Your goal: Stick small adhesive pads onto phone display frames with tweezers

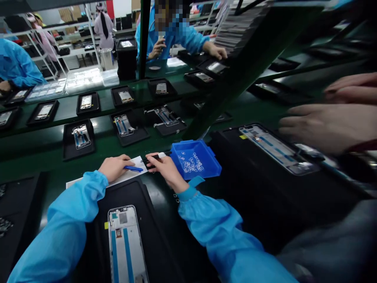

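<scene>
My left hand (116, 168) is closed and rests on a white sheet (138, 160). A blue pen-shaped stick (134, 169) pokes out from under its fingers. Just to the right, my right hand (166, 169) pinches dark tweezers (149, 160) with a pale end, their tips pointing left over the sheet. Beside that hand stands a blue plastic bin (210, 167) with many small white ring-like pieces. Nearer to me, a phone frame (125, 239) with blue strips and a yellow tab lies on a black tray (159, 251).
Several black trays (66, 151) with phone parts line the green bench and shelf beyond. A dark slanted post (235, 74) crosses at right. Another person's blurred hands (332, 122) hover over a phone frame (277, 147) at right. A co-worker in blue (184, 39) sits opposite.
</scene>
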A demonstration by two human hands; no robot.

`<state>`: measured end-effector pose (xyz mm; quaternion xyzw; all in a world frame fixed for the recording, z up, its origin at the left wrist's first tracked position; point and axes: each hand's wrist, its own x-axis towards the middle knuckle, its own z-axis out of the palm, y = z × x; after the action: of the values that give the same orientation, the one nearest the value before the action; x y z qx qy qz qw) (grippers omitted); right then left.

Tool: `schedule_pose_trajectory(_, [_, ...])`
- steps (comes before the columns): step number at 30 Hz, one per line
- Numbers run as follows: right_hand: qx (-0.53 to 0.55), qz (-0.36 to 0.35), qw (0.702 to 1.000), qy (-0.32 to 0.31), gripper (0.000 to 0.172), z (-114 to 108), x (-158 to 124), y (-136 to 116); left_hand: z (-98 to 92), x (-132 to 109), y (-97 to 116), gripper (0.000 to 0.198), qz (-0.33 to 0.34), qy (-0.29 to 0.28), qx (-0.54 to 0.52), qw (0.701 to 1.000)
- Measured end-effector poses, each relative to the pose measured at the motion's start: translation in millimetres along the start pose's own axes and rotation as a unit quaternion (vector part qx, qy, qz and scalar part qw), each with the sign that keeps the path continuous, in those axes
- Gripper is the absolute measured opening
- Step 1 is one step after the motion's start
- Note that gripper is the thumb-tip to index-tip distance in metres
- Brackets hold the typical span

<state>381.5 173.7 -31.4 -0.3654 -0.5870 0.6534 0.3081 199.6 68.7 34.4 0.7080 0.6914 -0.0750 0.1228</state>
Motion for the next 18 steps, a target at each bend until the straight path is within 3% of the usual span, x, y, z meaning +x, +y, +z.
schedule_pose_trajectory(3, [-0.035,-0.003,0.999,0.005,0.031,7,5,8,4.3,10,4,0.041,0.034,-0.04,0.027,0.998])
schedule_pose_trajectory(9, [-0.125,-0.021,0.992,0.028,0.018,8,2,14,7.0,3,8,0.052,0.045,-0.082,0.076,0.993])
schedule_pose_trajectory(18, [-0.179,-0.027,0.983,0.026,0.014,11,0,14,10.2,5,6,0.054,0.056,-0.088,0.1,0.989])
